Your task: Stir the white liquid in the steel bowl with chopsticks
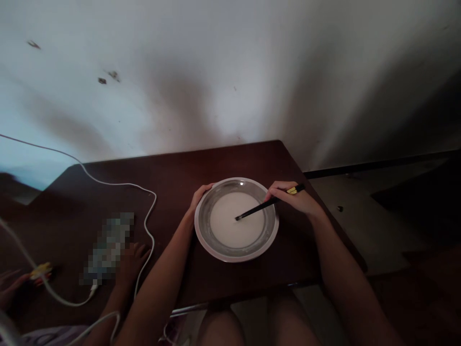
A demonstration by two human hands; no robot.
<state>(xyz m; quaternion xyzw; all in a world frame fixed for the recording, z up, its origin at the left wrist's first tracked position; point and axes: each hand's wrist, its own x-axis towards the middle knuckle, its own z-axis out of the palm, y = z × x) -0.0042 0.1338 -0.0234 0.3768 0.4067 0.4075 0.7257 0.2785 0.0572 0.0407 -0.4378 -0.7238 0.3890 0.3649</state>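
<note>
A round metal bowl point(236, 257) stands on the dark table, with a thick-looking white liquid point(230, 230) in its bottom. My left hand point(200, 194) grips the bowl's left side at the rim; its fingers go partly out of sight around the outer wall. Over the right rim, my right hand point(288, 194) is closed around black chopsticks point(256, 208) with a gold band near the upper end. They lie close together, so I cannot tell them apart. They slant down to the left, and their tips touch the white liquid near the middle of the bowl.
The dark wooden table point(230, 158) meets a stained white wall point(230, 72). On the left lies a blurred-out phone-like device point(110, 247) with a white cable point(147, 221). Another person's hand point(133, 259) rests beside it. A small yellow-red object point(41, 273) is farther left.
</note>
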